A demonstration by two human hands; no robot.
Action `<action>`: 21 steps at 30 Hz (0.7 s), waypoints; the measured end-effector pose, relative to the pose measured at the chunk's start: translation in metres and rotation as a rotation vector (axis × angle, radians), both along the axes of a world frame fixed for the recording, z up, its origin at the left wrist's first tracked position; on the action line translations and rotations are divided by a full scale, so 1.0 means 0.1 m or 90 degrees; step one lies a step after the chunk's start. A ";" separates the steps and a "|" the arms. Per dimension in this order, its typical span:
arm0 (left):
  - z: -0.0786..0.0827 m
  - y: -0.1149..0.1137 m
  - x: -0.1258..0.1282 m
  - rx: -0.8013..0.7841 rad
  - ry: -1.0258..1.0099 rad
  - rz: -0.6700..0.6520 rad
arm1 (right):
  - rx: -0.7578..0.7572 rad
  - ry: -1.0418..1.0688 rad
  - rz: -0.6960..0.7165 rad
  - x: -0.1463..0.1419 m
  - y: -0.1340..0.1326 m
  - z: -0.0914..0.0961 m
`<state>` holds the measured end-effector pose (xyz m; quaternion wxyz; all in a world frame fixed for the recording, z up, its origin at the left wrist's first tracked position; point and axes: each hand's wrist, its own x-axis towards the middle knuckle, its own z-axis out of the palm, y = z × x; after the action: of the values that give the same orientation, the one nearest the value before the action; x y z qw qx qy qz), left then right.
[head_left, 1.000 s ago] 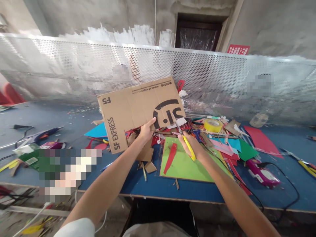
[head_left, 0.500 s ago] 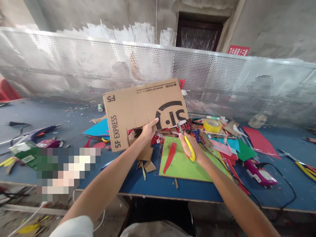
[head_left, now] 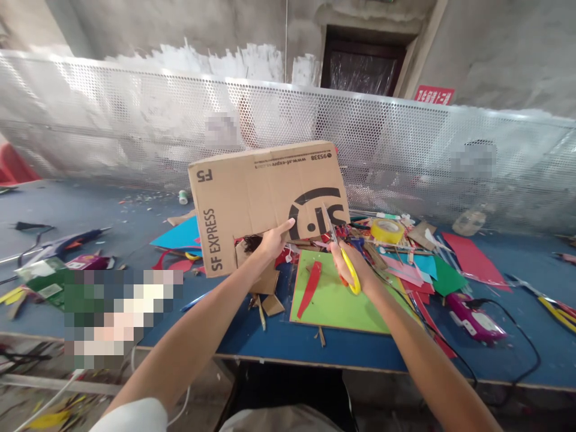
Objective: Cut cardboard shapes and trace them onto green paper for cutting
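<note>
A brown cardboard sheet [head_left: 247, 195] with black printing is held up, tilted, above the worktable. My left hand [head_left: 275, 239] grips its lower edge, thumb on the printed face and the other fingers hidden behind. A rectangular notch is cut from the sheet's lower edge, near that hand. My right hand [head_left: 344, 264] is closed round the yellow handles of a pair of scissors [head_left: 330, 223]. The scissors' blades point up and lie at the card's lower right part, over the black logo. Below the right hand lies a green board [head_left: 355, 306] with a red strip [head_left: 309, 291] on it.
Beyond the blue table [head_left: 112, 207] stands a perforated metal screen [head_left: 148, 114]. Yellow tape [head_left: 387, 230], paper scraps and a purple corded device [head_left: 476, 318] lie on the right. Pliers [head_left: 546, 300] rest at the far right. A blue glue gun [head_left: 67, 241] is on the left.
The cardboard has shifted slightly right and tilted a little, its top edge now showing more. Both hands and the scissors have moved slightly to the right with it.
</note>
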<state>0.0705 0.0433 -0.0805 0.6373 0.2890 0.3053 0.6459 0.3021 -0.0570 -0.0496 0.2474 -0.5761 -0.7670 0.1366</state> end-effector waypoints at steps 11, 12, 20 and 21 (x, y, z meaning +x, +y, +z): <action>0.09 -0.11 0.13 -0.016 -0.029 0.005 | 0.064 -0.013 -0.041 -0.02 0.04 -0.03; 0.09 -0.11 0.13 -0.022 -0.030 0.003 | 0.065 -0.012 -0.040 -0.02 0.05 -0.04; 0.10 -0.13 0.13 0.001 -0.036 -0.035 | 0.026 0.099 0.027 0.00 -0.03 -0.01; 0.10 -0.13 0.13 0.012 -0.033 -0.037 | 0.015 0.114 0.042 0.01 -0.03 -0.01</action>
<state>0.0837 0.0299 -0.0706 0.6608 0.2871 0.2738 0.6372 0.3029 -0.0603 -0.0507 0.3171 -0.5329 -0.7620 0.1869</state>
